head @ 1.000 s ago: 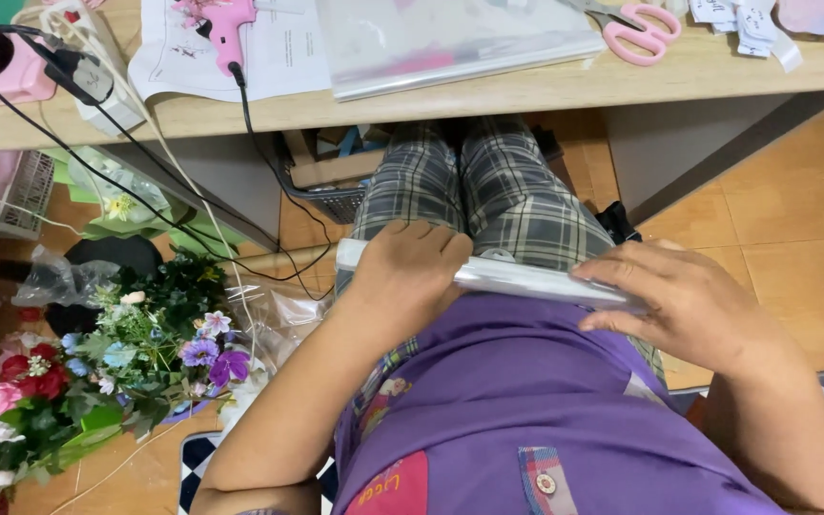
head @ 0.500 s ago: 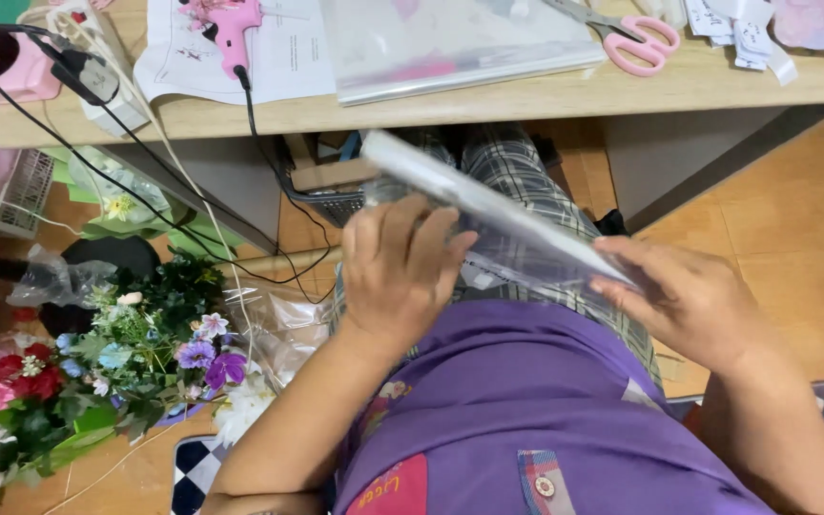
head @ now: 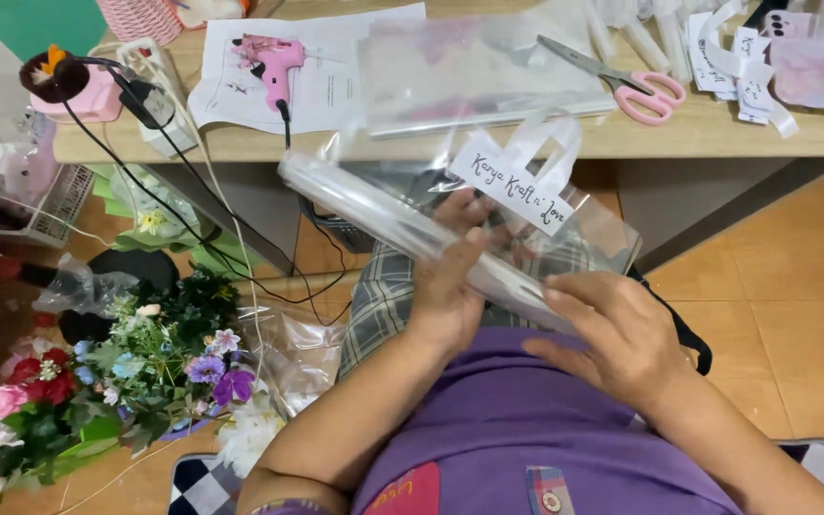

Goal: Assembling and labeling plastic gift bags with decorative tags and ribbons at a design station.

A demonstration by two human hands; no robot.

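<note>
My left hand and my right hand both grip a clear plastic bag with a folded white edge, held tilted above my lap. The left hand's fingers reach inside or behind the film; the right hand pinches its lower right end. A white paper label with handwriting and a white loop handle sits on the bag's upper side. Below it are my checked trousers and purple shirt.
A wooden table ahead holds a pink glue gun on paper, a stack of clear bags, pink scissors and paper tags. Artificial flowers lie on the floor at left, with black cables hanging.
The clear bag has been lifted from my lap and turned more upright toward the table. Its labelled face and loop handle now show.
</note>
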